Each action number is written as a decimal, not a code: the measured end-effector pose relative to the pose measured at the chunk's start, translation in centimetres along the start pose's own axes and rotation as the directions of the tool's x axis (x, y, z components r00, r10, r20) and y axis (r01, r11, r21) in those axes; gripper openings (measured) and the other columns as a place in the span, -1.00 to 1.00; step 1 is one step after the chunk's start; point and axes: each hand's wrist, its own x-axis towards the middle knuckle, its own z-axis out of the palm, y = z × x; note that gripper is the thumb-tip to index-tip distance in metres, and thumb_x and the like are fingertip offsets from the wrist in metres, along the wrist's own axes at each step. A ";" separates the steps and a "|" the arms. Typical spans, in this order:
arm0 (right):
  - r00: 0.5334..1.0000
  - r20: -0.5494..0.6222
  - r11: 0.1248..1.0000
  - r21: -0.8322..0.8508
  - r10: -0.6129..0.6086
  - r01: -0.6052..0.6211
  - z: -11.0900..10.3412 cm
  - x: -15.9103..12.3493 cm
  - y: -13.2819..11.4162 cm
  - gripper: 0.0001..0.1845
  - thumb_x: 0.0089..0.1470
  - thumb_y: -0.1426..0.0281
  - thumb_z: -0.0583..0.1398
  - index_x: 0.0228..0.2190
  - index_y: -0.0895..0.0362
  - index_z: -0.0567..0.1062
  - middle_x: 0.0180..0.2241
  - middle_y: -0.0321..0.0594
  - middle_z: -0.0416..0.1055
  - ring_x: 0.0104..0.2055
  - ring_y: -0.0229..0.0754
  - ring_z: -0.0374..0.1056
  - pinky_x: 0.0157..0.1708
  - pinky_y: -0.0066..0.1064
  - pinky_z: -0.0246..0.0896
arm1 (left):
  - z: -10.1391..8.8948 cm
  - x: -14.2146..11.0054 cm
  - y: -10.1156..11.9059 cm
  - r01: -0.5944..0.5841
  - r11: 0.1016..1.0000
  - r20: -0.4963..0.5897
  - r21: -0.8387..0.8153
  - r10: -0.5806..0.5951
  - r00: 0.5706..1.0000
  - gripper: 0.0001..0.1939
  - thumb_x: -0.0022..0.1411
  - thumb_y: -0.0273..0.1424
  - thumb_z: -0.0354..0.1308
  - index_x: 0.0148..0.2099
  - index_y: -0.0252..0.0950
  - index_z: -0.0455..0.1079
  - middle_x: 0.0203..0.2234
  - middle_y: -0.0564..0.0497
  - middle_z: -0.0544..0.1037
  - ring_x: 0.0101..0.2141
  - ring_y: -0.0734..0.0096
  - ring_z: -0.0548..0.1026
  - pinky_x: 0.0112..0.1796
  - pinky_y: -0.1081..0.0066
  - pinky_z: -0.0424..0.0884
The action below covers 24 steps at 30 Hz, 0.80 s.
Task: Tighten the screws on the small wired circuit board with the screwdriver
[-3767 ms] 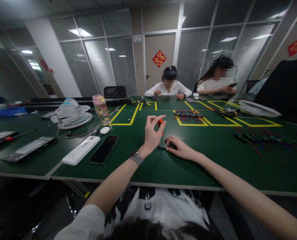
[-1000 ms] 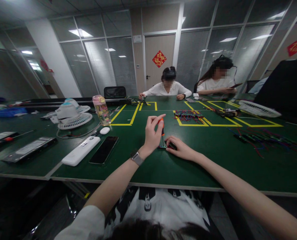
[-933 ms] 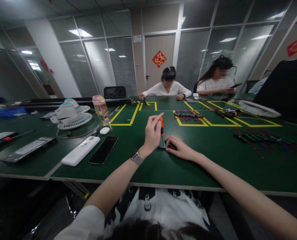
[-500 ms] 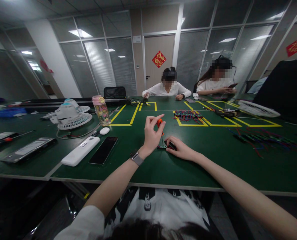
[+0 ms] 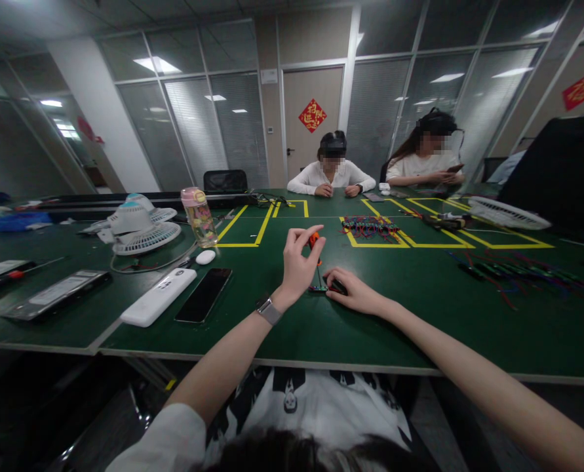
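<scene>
My left hand point(image 5: 300, 261) is closed around the orange handle of a screwdriver point(image 5: 314, 240). Its thin shaft points straight down and its tip meets a small green circuit board point(image 5: 317, 289) on the table. My right hand point(image 5: 354, 292) rests on the tabletop just right of that board, its fingers curled over a small black object point(image 5: 339, 286). The fingers cover part of this black piece, and I cannot tell whether it is joined to the board.
On the green table point(image 5: 282, 331) to the left lie a black phone point(image 5: 204, 295), a white power bank point(image 5: 158, 297), a bottle point(image 5: 200, 219) and fans point(image 5: 144, 229). Wired circuit boards point(image 5: 370, 227) lie ahead, with more boards point(image 5: 512, 272) at right. Two people sit opposite.
My hands and the screwdriver look the same as before. Across the table, the person in the middle has drawn one hand in toward the other, in front of the chest.
</scene>
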 end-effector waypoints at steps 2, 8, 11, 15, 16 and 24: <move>1.000 0.001 1.000 0.000 -0.002 0.002 0.0 0.0 0.0 -0.92 0.10 0.44 0.19 -0.35 0.11 0.34 -0.13 -0.09 0.35 -0.04 -0.04 0.29 -0.01 -0.14 0.22 | 0.0 0.0 -0.2 0.008 1.000 0.025 -0.022 -0.008 1.000 -0.70 0.37 -0.38 -0.03 0.09 -0.21 0.38 -0.22 -0.03 0.42 -0.21 0.42 0.41 -0.13 0.42 0.34; 1.000 0.003 1.000 -0.001 0.003 -0.003 0.0 0.0 -0.1 -0.93 0.10 0.43 0.19 -0.36 0.11 0.35 -0.12 -0.08 0.35 -0.04 -0.04 0.30 -0.01 -0.15 0.22 | 0.0 0.0 -0.3 -0.026 0.997 0.023 -0.074 0.027 0.999 -0.70 0.37 -0.40 -0.03 0.09 -0.21 0.36 -0.18 -0.03 0.47 -0.17 0.41 0.44 -0.10 0.40 0.35; 1.000 -0.002 1.000 -0.003 0.006 -0.006 -0.1 0.0 -0.2 -0.93 0.10 0.43 0.19 -0.36 0.11 0.35 -0.12 -0.08 0.35 -0.05 -0.04 0.30 -0.02 -0.14 0.22 | 0.0 0.0 0.0 -0.033 0.999 0.000 -0.026 0.033 0.999 -0.77 0.29 -0.39 0.11 -0.01 -0.22 0.44 -0.29 0.01 0.43 -0.26 0.44 0.41 -0.15 0.43 0.35; 1.000 -0.001 1.000 -0.003 0.008 -0.008 -0.1 0.0 -0.3 -0.94 0.10 0.43 0.19 -0.36 0.11 0.35 -0.12 -0.08 0.35 -0.05 -0.03 0.30 -0.02 -0.12 0.22 | -0.1 0.0 0.2 -0.004 1.000 0.016 -0.015 0.004 1.000 -0.76 0.32 -0.36 0.07 0.00 -0.21 0.44 -0.28 0.00 0.39 -0.25 0.44 0.40 -0.14 0.43 0.35; 1.000 -0.001 1.000 -0.002 0.006 -0.006 -0.1 0.0 -0.3 -0.94 0.10 0.43 0.19 -0.36 0.11 0.35 -0.12 -0.08 0.35 -0.04 -0.03 0.30 -0.02 -0.12 0.21 | -0.1 0.0 0.1 0.006 1.000 0.028 -0.027 -0.005 1.000 -0.73 0.35 -0.36 0.01 0.04 -0.20 0.42 -0.24 -0.01 0.40 -0.23 0.44 0.41 -0.13 0.42 0.35; 1.000 0.006 1.000 0.000 0.006 -0.006 -0.1 0.0 -0.3 -0.94 0.11 0.42 0.19 -0.34 0.11 0.36 -0.13 -0.08 0.35 -0.04 -0.04 0.29 0.00 -0.13 0.21 | 0.1 0.0 -0.3 -0.019 0.996 0.014 -0.089 0.020 1.000 -0.71 0.37 -0.40 -0.03 0.08 -0.22 0.37 -0.19 -0.03 0.49 -0.18 0.43 0.45 -0.10 0.40 0.35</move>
